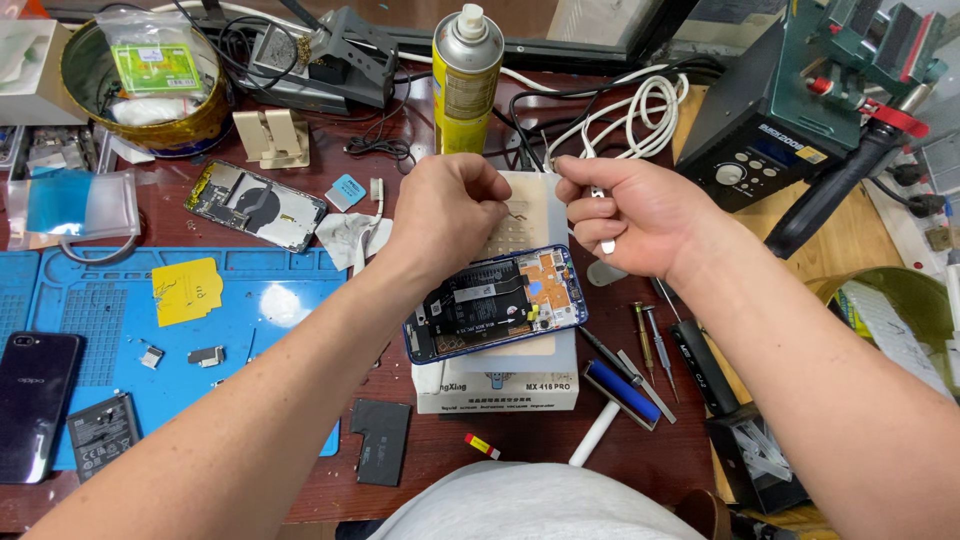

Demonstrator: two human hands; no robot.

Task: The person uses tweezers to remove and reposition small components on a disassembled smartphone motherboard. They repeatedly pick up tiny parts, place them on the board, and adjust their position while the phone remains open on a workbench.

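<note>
An opened blue phone (492, 303) lies back-up with its circuit boards bare on a white heating pad (530, 225), which rests on a white box (497, 388). My left hand (447, 213) hovers just above the phone's top edge, fingers curled into a loose fist; whether it pinches something small I cannot tell. My right hand (630, 212) is closed around slim metal tweezers (604, 243), tips pointing down, right of the pad.
A blue work mat (150, 340) at left carries a yellow sheet, small parts and a battery (101, 434). A dark phone (35, 402), another opened phone (257, 205), a yellow spray can (466, 80), screwdrivers (655, 345) and a soldering station (760, 140) surround the pad.
</note>
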